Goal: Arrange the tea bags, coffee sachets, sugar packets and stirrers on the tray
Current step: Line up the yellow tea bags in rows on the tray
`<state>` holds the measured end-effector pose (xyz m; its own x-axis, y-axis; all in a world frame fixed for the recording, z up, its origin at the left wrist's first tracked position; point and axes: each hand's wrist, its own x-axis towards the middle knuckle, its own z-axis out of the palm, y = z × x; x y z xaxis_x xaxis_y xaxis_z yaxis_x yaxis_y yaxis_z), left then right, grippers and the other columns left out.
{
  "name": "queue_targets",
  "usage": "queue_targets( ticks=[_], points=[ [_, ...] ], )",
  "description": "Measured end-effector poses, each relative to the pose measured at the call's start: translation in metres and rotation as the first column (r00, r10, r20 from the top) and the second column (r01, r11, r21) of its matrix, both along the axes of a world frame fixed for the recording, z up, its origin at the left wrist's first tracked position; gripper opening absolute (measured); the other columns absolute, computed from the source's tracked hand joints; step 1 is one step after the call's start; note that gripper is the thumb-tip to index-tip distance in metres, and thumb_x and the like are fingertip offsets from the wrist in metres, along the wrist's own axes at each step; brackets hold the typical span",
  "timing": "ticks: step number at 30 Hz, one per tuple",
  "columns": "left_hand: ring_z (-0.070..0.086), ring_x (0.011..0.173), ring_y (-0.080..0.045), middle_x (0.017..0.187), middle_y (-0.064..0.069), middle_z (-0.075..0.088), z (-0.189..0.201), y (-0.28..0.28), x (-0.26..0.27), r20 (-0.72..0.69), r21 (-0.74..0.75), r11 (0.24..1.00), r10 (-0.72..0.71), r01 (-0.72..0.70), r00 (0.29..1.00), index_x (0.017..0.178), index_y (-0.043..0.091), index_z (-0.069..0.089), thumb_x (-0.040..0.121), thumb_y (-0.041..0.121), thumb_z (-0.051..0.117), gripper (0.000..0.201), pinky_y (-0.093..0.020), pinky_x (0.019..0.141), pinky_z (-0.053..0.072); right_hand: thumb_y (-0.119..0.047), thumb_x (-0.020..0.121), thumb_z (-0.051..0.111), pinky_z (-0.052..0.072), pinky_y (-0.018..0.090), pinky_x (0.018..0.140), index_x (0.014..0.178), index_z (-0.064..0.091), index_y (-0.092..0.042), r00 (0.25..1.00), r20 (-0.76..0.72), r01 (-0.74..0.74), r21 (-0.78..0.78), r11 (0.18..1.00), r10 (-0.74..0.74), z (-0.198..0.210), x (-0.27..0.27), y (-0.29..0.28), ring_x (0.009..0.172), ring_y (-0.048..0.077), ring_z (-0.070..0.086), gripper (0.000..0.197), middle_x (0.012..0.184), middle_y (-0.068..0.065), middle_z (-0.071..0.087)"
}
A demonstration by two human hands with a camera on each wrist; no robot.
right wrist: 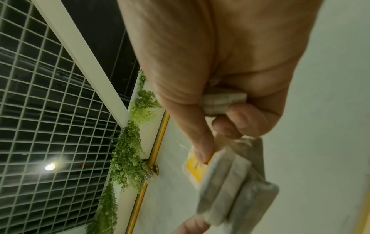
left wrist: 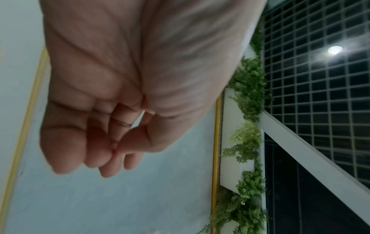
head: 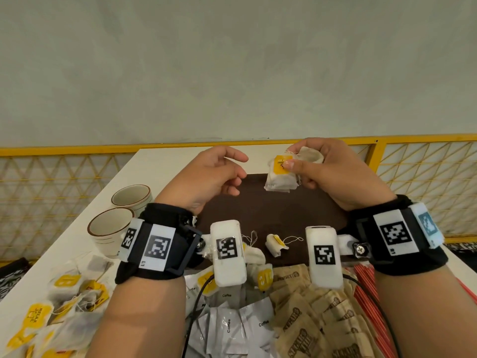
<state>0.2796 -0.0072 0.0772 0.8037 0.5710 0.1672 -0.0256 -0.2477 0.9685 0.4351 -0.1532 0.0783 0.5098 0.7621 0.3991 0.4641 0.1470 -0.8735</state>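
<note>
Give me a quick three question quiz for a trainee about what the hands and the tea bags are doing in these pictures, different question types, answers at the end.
1. True or false: the left hand holds a brown sugar packet.
2. Which hand grips the small stack of white paper tea bags with yellow tags? A) left B) right C) both
3. Fill in: the single folded tea bag lies on the dark brown ____.

Key
1. False, it holds nothing.
2. B, the right hand.
3. tray
</note>
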Motion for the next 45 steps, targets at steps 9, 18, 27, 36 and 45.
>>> queue_targets(
  ticks=[9, 18, 27, 36, 45],
  points=[
    [0.064, 0.082, -0.012, 0.091, 0.002, 0.071, -0.032, 0.003, 0.014, -0.546, 0.249, 0.957, 0.014, 0.146, 0.838, 0.091, 0.020, 0.071, 0.088, 0.020, 0.064, 0.007, -0.023, 0.070, 0.054, -0.016, 0.087, 0.067, 0.036, 0.024, 0.047, 0.081, 0.067, -0.016, 0.999, -0.022, 0.035, 0.026, 0.999, -0.034, 0.002, 0.008, -0.006, 0.052, 0.018, 0.042, 0.006, 0.058, 0.000, 0.055],
    [0.054, 0.083, -0.016, 0.110, -0.008, 0.066, -0.055, -0.010, 0.065, -0.934, 0.341, 0.688, 0.173, 0.641, 0.312, 0.118, 0.002, 0.061, 0.084, 0.039, 0.068, 0.051, -0.028, 0.072, 0.044, -0.010, 0.087, 0.066, 0.036, 0.024, 0.047, 0.082, 0.066, -0.011, 1.000, 0.001, -0.021, -0.022, 1.000, 0.021, 0.001, 0.004, -0.003, 0.051, 0.016, 0.042, 0.005, 0.054, -0.006, 0.055],
    [0.056, 0.087, -0.019, 0.118, -0.014, 0.065, -0.056, -0.009, 0.070, -0.958, 0.279, 0.616, 0.130, 0.737, 0.254, 0.119, 0.002, 0.064, 0.091, 0.016, 0.060, 0.031, -0.027, 0.073, 0.043, -0.011, 0.087, 0.066, 0.036, 0.023, 0.047, 0.081, 0.067, -0.011, 1.000, -0.002, -0.031, -0.024, 0.999, 0.031, 0.002, 0.004, -0.004, 0.050, 0.013, 0.042, 0.006, 0.056, -0.005, 0.056],
    [0.059, 0.079, -0.013, 0.087, 0.003, 0.065, -0.021, 0.001, 0.053, -0.843, 0.437, 0.650, 0.055, 0.622, 0.535, 0.098, 0.015, 0.067, 0.090, 0.018, 0.060, 0.011, -0.026, 0.076, 0.049, -0.011, 0.087, 0.066, 0.037, 0.022, 0.047, 0.079, 0.067, -0.014, 0.999, -0.030, -0.013, 0.009, 1.000, 0.014, 0.005, 0.006, -0.009, 0.052, 0.016, 0.042, 0.008, 0.058, -0.003, 0.057],
    [0.049, 0.075, 0.005, 0.086, 0.015, 0.053, 0.017, -0.004, 0.021, -0.424, 0.630, 0.692, -0.073, 0.352, 0.903, 0.086, 0.027, 0.067, 0.090, 0.015, 0.060, 0.015, -0.011, 0.067, 0.036, -0.005, 0.086, 0.065, 0.035, 0.020, 0.044, 0.076, 0.065, -0.013, 0.990, -0.122, -0.068, 0.069, 0.995, 0.076, 0.012, 0.001, -0.015, 0.051, 0.012, 0.042, 0.013, 0.056, -0.003, 0.053]
  ],
)
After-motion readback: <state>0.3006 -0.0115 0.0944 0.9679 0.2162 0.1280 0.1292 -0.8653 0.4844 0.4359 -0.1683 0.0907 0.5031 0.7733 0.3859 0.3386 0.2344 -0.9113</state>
